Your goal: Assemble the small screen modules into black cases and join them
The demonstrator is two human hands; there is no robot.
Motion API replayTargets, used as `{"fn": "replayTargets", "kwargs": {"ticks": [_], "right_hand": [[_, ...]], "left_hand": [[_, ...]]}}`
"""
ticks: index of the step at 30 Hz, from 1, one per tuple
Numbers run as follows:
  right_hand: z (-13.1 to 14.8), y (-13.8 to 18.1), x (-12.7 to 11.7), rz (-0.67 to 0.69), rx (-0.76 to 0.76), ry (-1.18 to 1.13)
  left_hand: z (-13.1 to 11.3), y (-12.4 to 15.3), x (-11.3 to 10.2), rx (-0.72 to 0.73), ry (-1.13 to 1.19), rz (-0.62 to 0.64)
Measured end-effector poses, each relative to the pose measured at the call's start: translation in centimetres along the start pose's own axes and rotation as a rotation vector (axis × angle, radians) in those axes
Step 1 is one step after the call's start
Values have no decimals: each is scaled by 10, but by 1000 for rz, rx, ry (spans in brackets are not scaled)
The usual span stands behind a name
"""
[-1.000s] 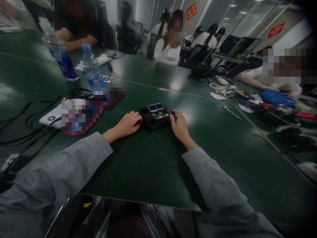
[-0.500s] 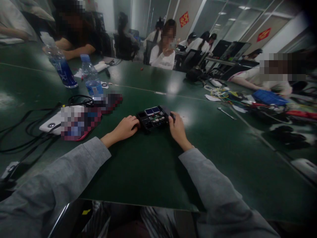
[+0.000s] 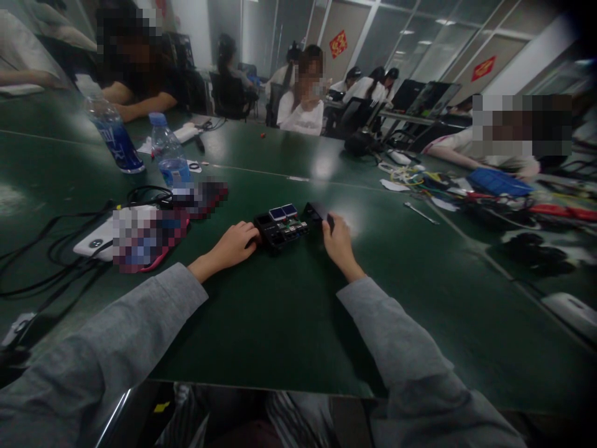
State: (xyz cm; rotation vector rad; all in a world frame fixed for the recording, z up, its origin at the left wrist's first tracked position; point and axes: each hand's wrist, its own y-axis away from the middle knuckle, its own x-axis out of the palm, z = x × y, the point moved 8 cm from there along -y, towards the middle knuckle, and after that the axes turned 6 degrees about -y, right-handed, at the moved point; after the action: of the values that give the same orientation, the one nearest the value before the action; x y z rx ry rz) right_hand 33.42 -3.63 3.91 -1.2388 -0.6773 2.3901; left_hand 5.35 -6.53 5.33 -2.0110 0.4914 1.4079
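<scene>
A small black electronic device [image 3: 282,227] with two blue squares on top and a green circuit board showing lies on the dark green table [image 3: 289,311]. My left hand [image 3: 233,244] rests curled against its left end, fingers closed on the case. My right hand [image 3: 336,239] is just right of the device, fingers pinched on a small black part [image 3: 330,219] beside a raised black piece [image 3: 311,213]. Both arms wear grey sleeves.
Two water bottles [image 3: 114,134] [image 3: 168,154] stand at the back left. A white power bank [image 3: 96,239] and black cables [image 3: 51,249] lie on the left. Wires and tools [image 3: 420,180] clutter the right side. Several people sit around the table's far edges.
The view has tilted slightly, so the table sits lower in frame. My right hand has drawn a little away from the device's right end, taking a small black part with it. The left hand stays put.
</scene>
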Motion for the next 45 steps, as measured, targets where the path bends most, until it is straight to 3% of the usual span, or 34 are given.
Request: {"fn": "replayTargets", "kwargs": {"ticks": [10, 45], "right_hand": [[22, 13, 17, 240, -54, 211], [22, 13, 16, 211, -66, 205]], "left_hand": [[-1, -2, 1, 8, -24, 0], [-3, -1, -2, 13, -22, -4]]}}
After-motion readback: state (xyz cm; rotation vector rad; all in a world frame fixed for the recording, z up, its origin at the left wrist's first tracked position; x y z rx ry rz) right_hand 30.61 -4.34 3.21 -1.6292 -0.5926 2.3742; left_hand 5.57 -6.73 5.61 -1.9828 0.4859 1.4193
